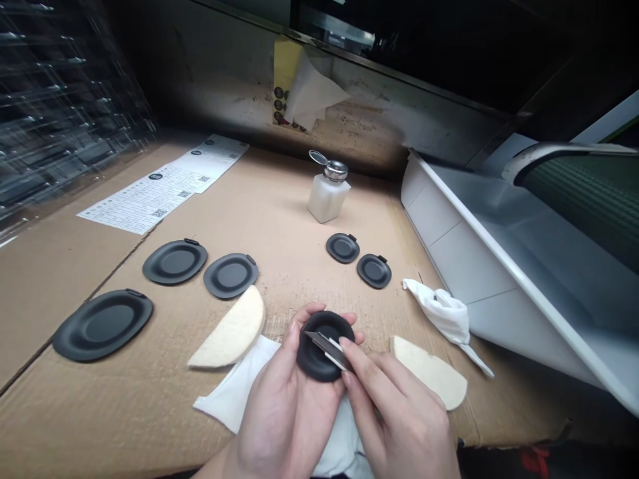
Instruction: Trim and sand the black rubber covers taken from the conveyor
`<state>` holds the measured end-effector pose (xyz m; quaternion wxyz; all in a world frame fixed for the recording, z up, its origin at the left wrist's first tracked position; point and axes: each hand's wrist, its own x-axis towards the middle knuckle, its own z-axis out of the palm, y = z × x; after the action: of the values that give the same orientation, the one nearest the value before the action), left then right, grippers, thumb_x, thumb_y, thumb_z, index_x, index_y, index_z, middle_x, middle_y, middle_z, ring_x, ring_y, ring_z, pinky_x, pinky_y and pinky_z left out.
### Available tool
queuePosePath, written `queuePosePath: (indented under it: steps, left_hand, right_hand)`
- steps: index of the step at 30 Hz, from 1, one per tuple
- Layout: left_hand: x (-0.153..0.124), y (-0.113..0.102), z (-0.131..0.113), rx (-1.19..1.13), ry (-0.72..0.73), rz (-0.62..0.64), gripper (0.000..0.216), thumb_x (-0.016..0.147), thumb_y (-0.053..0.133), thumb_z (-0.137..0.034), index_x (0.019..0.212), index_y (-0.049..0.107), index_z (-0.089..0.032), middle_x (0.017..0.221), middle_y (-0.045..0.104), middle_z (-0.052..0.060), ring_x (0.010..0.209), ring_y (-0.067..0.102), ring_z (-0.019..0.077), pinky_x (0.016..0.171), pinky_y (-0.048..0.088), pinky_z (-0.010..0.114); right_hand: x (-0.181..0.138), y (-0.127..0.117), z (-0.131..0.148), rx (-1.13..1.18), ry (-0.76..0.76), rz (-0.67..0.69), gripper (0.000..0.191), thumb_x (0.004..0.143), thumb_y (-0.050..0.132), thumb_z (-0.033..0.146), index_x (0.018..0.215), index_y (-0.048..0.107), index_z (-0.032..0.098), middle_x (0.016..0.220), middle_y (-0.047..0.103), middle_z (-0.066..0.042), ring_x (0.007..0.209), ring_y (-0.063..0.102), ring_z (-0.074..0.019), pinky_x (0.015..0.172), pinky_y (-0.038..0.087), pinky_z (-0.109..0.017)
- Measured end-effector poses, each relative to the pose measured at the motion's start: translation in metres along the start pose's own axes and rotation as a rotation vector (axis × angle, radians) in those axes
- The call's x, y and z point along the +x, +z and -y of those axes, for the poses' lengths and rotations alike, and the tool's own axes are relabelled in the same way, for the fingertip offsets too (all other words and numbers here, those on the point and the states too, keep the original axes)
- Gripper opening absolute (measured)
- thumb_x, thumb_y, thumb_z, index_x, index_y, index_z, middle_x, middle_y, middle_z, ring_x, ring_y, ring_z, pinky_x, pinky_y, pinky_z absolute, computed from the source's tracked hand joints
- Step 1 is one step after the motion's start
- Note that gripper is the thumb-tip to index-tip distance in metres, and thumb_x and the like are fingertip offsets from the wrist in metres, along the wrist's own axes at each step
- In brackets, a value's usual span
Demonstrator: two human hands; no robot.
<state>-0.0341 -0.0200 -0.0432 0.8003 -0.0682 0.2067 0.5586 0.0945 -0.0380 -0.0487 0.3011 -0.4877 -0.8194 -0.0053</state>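
My left hand (287,406) holds a small round black cap (319,356) above the cardboard-covered bench (279,219). My right hand (399,416) pinches a thin metal blade (324,344) whose tip lies across the cap's face. Both hands hover over a white cloth (234,392) at the near edge. Two pale half-round felt pads lie beside them, one on the left (232,329) and one on the right (432,372).
Three larger black lids (102,324) (174,261) (230,275) lie at the left, two small ones (343,247) (374,271) in the middle. A white pump bottle (328,189) stands behind. Printed sheets (164,186), a crumpled white glove (444,313), a white chute (499,259) at right.
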Motion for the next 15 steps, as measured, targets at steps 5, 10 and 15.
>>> queuePosePath:
  steps: [5, 10, 15]
  left_hand:
    - [0.0, 0.001, 0.0, 0.012, 0.004, 0.005, 0.02, 0.089, 0.039, -0.033, 0.102, 0.051, -0.024, 0.103, 0.065, 0.012, 0.1, 0.061, 0.022, 0.09, 0.042, 0.035]
    - [0.0, 0.001, 0.0, 0.034, 0.015, -0.01, 0.021, 0.088, 0.04, -0.034, 0.1, 0.054, -0.023, 0.1, 0.065, 0.012, 0.098, 0.061, 0.0225, 0.09, 0.043, 0.036]
    - [-0.002, 0.005, 0.0, 0.075, 0.025, -0.028, 0.024, 0.087, 0.042, -0.036, 0.094, 0.059, -0.02, 0.095, 0.067, 0.009, 0.093, 0.062, 0.0236, 0.082, 0.048, 0.035]
  right_hand:
    - [0.002, -0.001, -0.001, -0.001, -0.014, 0.02, 0.035, 0.083, 0.052, 0.015, 0.118, 0.056, 0.017, 0.074, 0.06, -0.004, 0.062, 0.057, -0.0111, 0.054, 0.047, -0.021]
    - [0.008, -0.006, 0.003, 0.058, -0.011, -0.005, 0.029, 0.084, 0.048, 0.014, 0.111, 0.061, 0.015, 0.073, 0.062, -0.004, 0.062, 0.058, -0.0116, 0.055, 0.047, -0.021]
    - [0.007, -0.033, -0.029, -0.037, 0.169, -0.01, 0.024, 0.087, 0.047, 0.022, 0.107, 0.059, 0.022, 0.092, 0.066, -0.002, 0.081, 0.063, -0.0124, 0.07, 0.05, -0.02]
